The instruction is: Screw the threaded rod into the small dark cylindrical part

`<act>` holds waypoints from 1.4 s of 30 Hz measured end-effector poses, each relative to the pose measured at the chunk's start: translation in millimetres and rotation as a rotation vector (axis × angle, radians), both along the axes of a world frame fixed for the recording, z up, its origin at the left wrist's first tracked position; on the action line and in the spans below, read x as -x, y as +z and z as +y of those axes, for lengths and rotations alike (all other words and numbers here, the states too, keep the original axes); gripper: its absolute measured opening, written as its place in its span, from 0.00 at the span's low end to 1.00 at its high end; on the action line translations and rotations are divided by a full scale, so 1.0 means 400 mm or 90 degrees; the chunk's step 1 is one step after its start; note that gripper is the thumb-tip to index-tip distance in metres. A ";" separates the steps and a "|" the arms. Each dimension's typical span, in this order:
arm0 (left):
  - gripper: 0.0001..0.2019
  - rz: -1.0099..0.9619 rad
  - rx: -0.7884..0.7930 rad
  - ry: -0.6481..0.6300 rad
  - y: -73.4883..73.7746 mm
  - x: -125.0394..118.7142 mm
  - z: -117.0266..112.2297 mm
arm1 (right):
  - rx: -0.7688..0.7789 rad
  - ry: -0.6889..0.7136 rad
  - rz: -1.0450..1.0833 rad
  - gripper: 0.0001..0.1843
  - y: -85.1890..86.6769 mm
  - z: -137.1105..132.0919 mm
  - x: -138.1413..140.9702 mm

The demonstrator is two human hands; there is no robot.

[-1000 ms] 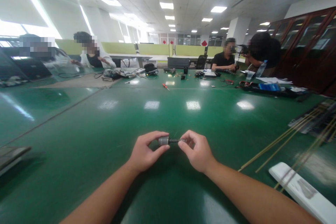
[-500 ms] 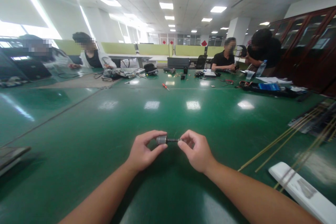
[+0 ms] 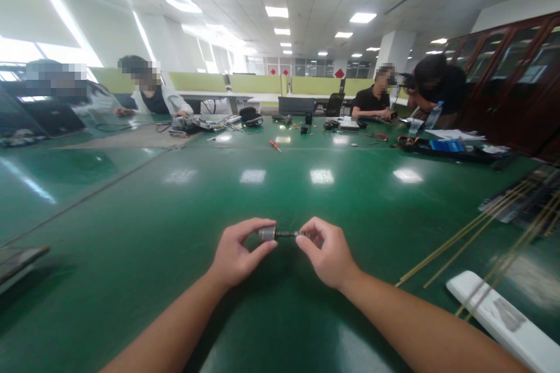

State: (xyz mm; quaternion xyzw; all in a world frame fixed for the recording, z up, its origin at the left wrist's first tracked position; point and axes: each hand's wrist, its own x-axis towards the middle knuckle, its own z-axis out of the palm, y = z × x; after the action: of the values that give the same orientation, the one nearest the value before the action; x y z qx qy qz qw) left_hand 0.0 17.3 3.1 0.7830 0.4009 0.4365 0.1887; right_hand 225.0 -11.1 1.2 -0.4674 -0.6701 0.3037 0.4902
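Just above the green table, a short grey metal cylinder (image 3: 267, 233) lies level between the thumb and fingers of my left hand (image 3: 240, 249). Out of its right end runs a thin, dark, ridged shaft (image 3: 287, 234), in line with the cylinder. The shaft's far tip is pinched by my right hand (image 3: 329, 252), whose fingers partly cover it. Both hands are closed on this one piece, a little apart from each other. Its exact kind is too small to make out.
A red screwdriver (image 3: 275, 145) lies farther up the table (image 3: 210, 198). Thin yellowish rods (image 3: 464, 233) and a white plastic piece (image 3: 485, 315) are at right. A black tray (image 3: 450, 148) stands behind them. Several people sit or stand around the far side, near tools and parts.
Almost nothing differs. The cylinder and my left hand sit very slightly farther left in the picture; both grips look the same. At the far right, a person leans a little lower.
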 end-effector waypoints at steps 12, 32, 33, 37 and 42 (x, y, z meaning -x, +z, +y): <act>0.17 -0.021 0.012 0.034 -0.012 0.008 0.010 | 0.014 -0.009 0.050 0.06 0.000 0.000 0.002; 0.24 -0.559 0.341 0.132 -0.001 -0.015 0.038 | 0.040 0.095 0.035 0.33 -0.017 -0.001 0.014; 0.25 -0.555 0.343 0.134 -0.001 -0.016 0.035 | 0.045 0.098 0.036 0.32 -0.018 -0.001 0.014; 0.30 -0.480 0.354 0.144 -0.015 -0.018 0.027 | 0.073 0.120 0.054 0.33 -0.024 -0.001 0.017; 0.26 -0.379 0.311 0.156 -0.031 -0.018 0.028 | 0.104 0.135 0.085 0.34 -0.027 -0.001 0.020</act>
State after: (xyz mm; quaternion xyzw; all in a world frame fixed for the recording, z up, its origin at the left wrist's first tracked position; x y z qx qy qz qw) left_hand 7.1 28.5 -9.2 0.5009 0.5113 0.5551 0.4238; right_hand 216.8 -11.4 -9.5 -0.4111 -0.6549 0.4373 0.4592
